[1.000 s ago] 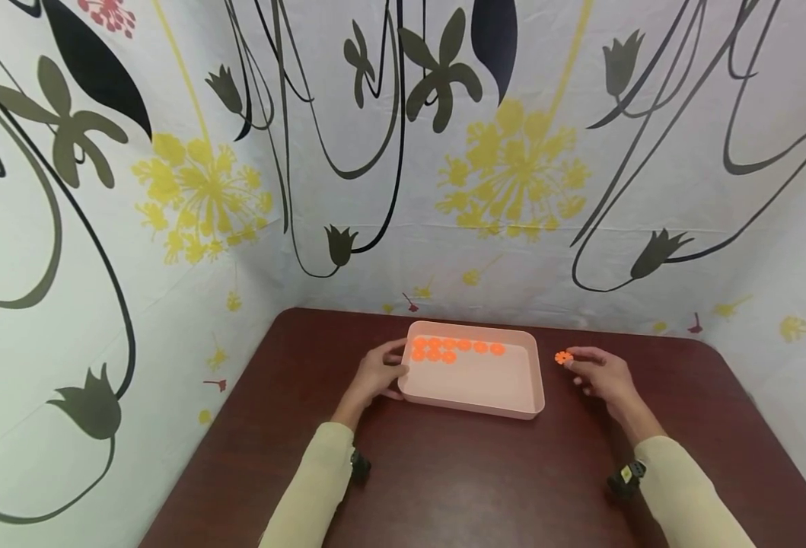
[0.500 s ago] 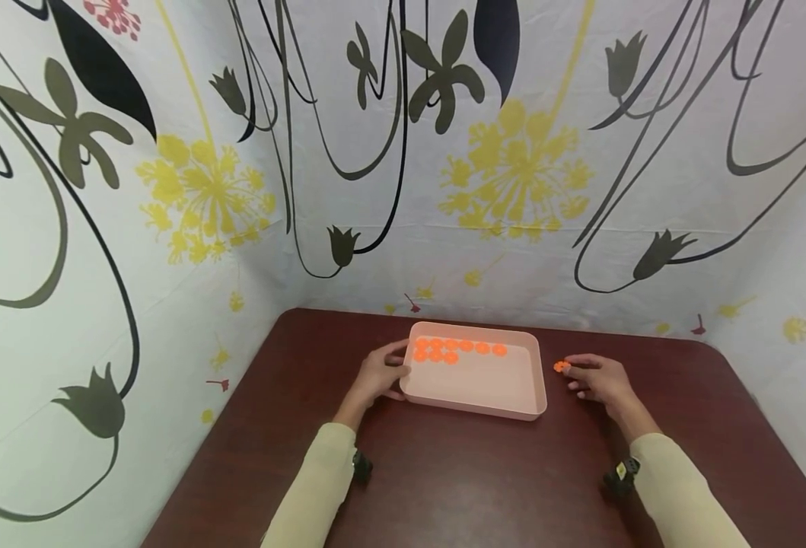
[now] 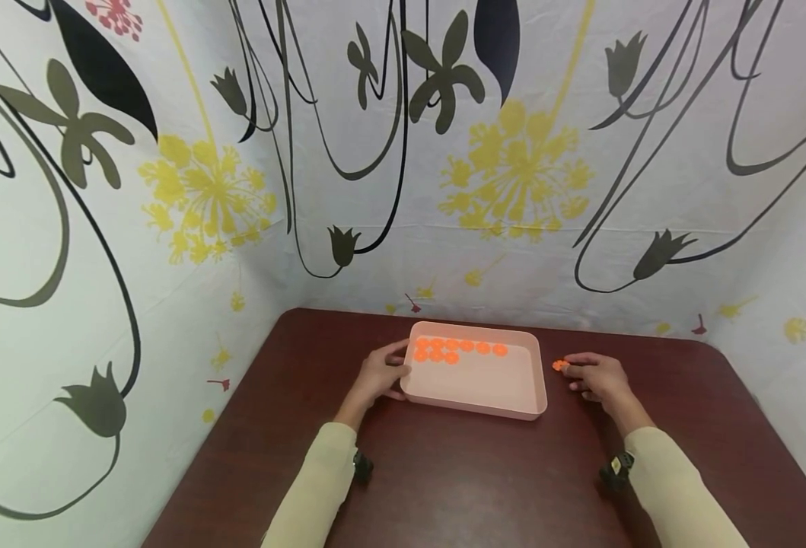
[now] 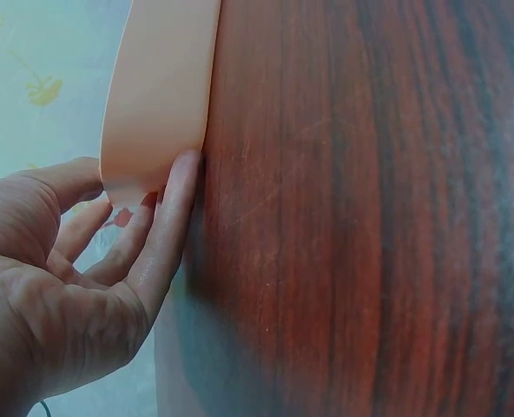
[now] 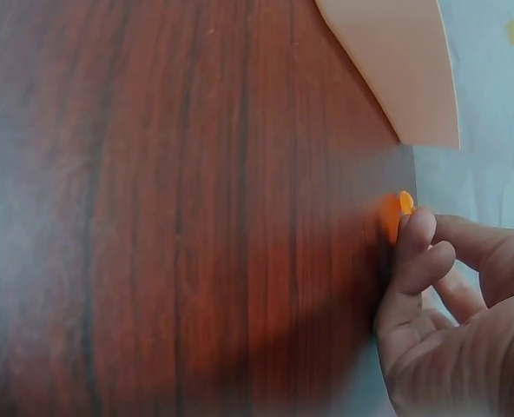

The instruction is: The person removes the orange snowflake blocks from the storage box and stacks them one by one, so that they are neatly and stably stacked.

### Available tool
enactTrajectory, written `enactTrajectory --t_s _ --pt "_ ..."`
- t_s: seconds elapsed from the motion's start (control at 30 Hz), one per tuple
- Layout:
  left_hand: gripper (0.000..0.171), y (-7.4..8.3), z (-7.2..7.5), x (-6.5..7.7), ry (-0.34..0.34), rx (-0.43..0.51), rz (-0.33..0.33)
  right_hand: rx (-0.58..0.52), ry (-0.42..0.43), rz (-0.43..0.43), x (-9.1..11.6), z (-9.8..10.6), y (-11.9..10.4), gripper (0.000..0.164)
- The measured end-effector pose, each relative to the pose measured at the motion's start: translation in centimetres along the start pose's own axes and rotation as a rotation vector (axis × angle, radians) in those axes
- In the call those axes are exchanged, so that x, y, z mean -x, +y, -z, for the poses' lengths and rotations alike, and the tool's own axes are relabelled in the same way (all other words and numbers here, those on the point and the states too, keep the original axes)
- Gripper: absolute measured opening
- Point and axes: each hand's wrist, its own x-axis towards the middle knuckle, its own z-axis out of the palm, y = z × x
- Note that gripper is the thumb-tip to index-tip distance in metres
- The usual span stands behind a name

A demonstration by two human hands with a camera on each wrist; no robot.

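A shallow pale-pink tray stands on the dark wood table. Several small orange discs lie inside it, in two rows along its far side. My left hand grips the tray's left end; in the left wrist view the thumb is at the rim and the fingers reach along the outer wall. To the right of the tray, my right hand pinches a small orange flower-shaped piece between thumb and fingers. In the right wrist view this piece shows edge-on, close over the table.
The table has a brown wood-grain top. A white cloth with printed flowers hangs behind it and along both sides. Dark wrist cameras are strapped over the sleeves.
My right hand has lowered the orange flower-shaped piece slightly toward the table and tilted it. My left hand keeps its grip on the tray, and the discs inside lie as before.
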Motion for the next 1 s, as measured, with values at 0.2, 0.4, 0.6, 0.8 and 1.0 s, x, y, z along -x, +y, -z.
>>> enactTrajectory --t_s 0.2,0.4,0.6,0.8,1.0 --pt "0.059 -0.1 -0.1 0.0 0.007 -0.003 0.008 -0.030 0.010 -0.026 0.1 -0.2 -0.4 0.046" --pt "0.059 0.0 0.0 0.1 0.001 0.003 0.007 -0.048 0.019 -0.044 0.0 -0.3 -0.6 0.046" --pt "0.060 0.1 0.1 0.2 0.001 0.008 0.008 -0.043 0.049 -0.060 0.1 -0.7 -0.9 0.047" --pt "0.061 0.0 -0.1 0.2 0.005 0.001 0.008 0.000 0.111 -0.048 0.4 -1.2 -1.0 0.044" --pt "0.061 0.2 0.0 0.2 0.007 0.003 0.007 -0.002 0.115 -0.033 0.6 -1.3 -0.8 0.045"
